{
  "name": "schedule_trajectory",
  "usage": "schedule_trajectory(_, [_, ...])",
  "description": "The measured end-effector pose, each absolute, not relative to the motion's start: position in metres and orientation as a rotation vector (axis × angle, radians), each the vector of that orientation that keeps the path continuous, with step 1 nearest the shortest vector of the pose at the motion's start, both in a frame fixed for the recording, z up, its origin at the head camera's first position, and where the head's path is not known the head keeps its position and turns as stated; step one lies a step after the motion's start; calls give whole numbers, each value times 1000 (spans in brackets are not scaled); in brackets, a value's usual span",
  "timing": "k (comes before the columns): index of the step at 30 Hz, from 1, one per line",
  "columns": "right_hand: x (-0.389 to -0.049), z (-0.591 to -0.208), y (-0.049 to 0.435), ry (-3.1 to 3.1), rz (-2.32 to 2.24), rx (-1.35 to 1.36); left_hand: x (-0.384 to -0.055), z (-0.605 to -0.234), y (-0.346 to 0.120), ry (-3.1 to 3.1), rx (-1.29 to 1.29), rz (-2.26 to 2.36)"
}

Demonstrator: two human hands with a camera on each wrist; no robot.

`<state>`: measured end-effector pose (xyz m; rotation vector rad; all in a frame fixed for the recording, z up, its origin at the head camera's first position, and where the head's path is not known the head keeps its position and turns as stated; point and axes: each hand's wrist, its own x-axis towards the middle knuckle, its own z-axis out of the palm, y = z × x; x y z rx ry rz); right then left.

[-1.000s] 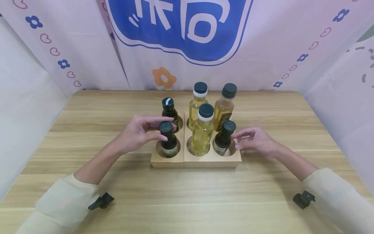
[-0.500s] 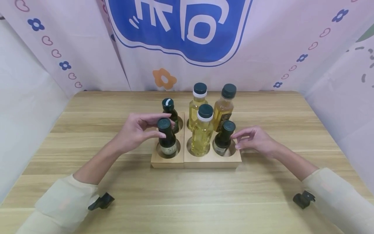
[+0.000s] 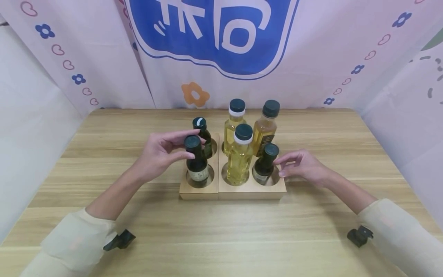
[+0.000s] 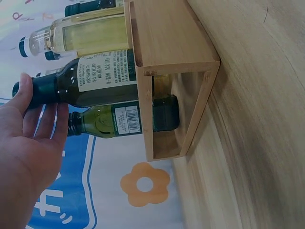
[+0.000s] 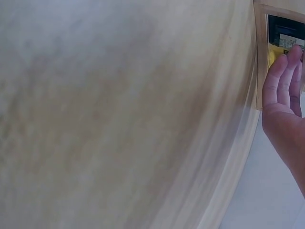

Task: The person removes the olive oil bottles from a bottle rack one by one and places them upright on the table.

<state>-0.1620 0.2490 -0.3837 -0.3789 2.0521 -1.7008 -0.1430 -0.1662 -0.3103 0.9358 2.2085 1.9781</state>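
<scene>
Head view: one left hand (image 3: 157, 154), thumb and fingers parted only by the neck they pinch. Held: one dark bottle (image 3: 197, 165), cap up, long axis near upright, cap slightly left of the lower end; located at the near left hole of a wooden rack (image 3: 250, 195). Left wrist view: printed label toward the camera, base not seen.

One right hand (image 3: 300, 167), fingers gently bent, thumb a little apart, at the rack's right end; contact with wood or glass cannot be told. Just beside it, a squat bottle (image 3: 264, 165), dark, leaning cap rightward.

Also in the rack: green bottle (image 3: 207, 140), far left; two pale oil bottles, near (image 3: 238, 161) and far (image 3: 229, 130); amber bottle (image 3: 263, 129), far right. Beneath: wooden table (image 3: 221, 238).
</scene>
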Motion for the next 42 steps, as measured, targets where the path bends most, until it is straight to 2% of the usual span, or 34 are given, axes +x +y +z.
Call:
schedule_trajectory(23, [-162, -388, 252, 2029, -1719, -394, -138, -293, -176, 2246, 884, 2314])
schedule_trajectory(42, [-162, -384, 250, 2015, -1713, -393, -147, -283, -192, 2171, 559, 2691])
